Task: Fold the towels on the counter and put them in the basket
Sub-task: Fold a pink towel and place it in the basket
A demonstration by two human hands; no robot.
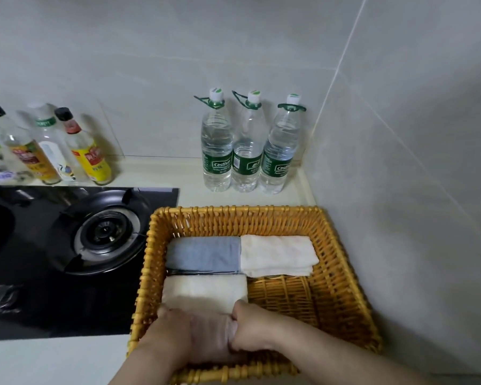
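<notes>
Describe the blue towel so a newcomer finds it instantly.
Find the wicker basket on the counter, right of the stove. The blue towel lies folded in its far-left quarter. It is the only blue one: its neighbours are a white towel to the right and a cream towel in front.

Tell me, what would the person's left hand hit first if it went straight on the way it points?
Probably the cream folded towel lying just beyond the left hand, which grips a pale pink towel in the yellow wicker basket; depth is hard to judge.
</notes>
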